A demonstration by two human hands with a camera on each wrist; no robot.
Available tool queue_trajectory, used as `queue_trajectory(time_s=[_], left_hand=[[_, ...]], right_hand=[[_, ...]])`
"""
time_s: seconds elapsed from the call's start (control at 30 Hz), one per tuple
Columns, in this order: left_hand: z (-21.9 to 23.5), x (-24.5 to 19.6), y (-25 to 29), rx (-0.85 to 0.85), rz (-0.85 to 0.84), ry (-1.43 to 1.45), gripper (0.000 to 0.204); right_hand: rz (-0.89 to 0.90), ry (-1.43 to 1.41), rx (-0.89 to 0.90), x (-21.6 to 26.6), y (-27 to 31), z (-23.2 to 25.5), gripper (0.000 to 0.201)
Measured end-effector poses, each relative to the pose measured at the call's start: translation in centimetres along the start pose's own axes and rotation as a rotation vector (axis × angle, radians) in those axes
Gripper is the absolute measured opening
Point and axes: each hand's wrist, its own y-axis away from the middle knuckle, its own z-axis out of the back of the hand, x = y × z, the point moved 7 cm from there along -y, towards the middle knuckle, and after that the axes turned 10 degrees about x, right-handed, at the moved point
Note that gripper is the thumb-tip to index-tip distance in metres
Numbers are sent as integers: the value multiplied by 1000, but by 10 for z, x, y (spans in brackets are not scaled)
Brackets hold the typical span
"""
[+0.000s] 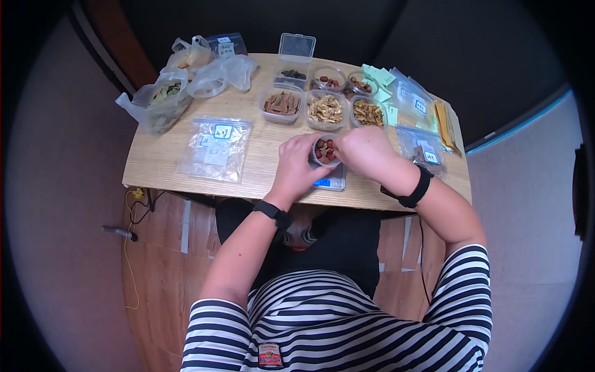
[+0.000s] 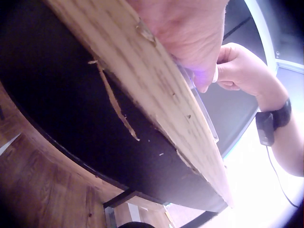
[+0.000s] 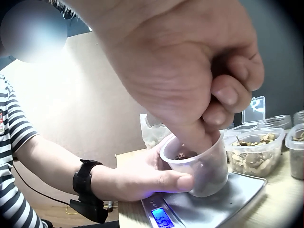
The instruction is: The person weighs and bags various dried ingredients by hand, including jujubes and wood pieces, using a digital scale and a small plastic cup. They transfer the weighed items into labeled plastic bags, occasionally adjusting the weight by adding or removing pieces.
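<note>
A clear plastic cup [image 3: 206, 171] stands on a small silver scale [image 3: 240, 197], leaning a little in the right wrist view. Inside are red-brown dried pieces [image 1: 325, 155], seen from above in the head view. My left hand [image 1: 296, 162] holds the cup from the left side, its thumb along the wall. From above, my right hand [image 1: 370, 152] reaches thumb and forefinger down into the cup, the other fingers curled. Its fingertips are hidden by the cup wall, so I cannot tell whether they pinch a piece. The scale's display [image 3: 161, 218] glows blue.
Behind the cup stand tubs of brown bark strips [image 1: 282, 104], pale slices [image 1: 326, 109] and yellowish pieces [image 1: 367, 113], with smaller containers beyond. A zip bag [image 1: 217, 152] and plastic bags [image 1: 162, 102] lie left. Labelled bags [image 1: 421, 149] and brown envelopes [image 1: 444, 124] lie right. The table's front edge is close.
</note>
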Motion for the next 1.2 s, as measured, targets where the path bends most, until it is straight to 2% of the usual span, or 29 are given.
queue_trajectory(time_s=[0.07, 0.27, 0.6, 0.7, 0.77, 0.8, 1.0, 1.03, 1.07, 1.1, 1.17, 1.2], left_hand=[[0, 0, 0, -5, -6, -11, 66], [1, -3, 1, -25, -32, -17, 64], [2, -3, 1, -16, -17, -36, 66], [2, 0, 3, -19, 7, 0, 68], [1, 2, 1, 0, 21, -1, 69], [0, 2, 1, 2, 19, 0, 69], [-8, 8, -1, 108, 68, 0, 80], [-5, 5, 0, 58, 34, -4, 80], [-2, 2, 1, 10, 1, -8, 80], [-3, 6, 1, 9, 3, -10, 80], [3, 24, 5, -192, 34, 142, 67], [-1, 30, 5, -192, 32, 142, 67]], right_hand=[[-58, 4, -6, 1, -1, -1, 20], [-181, -84, 58, 8, -6, -8, 16], [-173, -53, 28, 2, -7, -15, 22], [-181, -124, 36, -7, 1, 7, 21], [-103, -313, -108, -12, 8, 26, 22], [-147, -355, -18, -18, 7, 26, 23], [-162, -550, -44, -31, 8, 20, 24], [-161, -551, -43, -33, 7, 18, 24], [-168, -675, -20, -38, 6, 11, 25], [-175, -799, 3, -42, 4, 6, 26], [-187, -842, 16, -50, 0, 4, 27], [-201, -885, 30, -55, -3, 3, 28]])
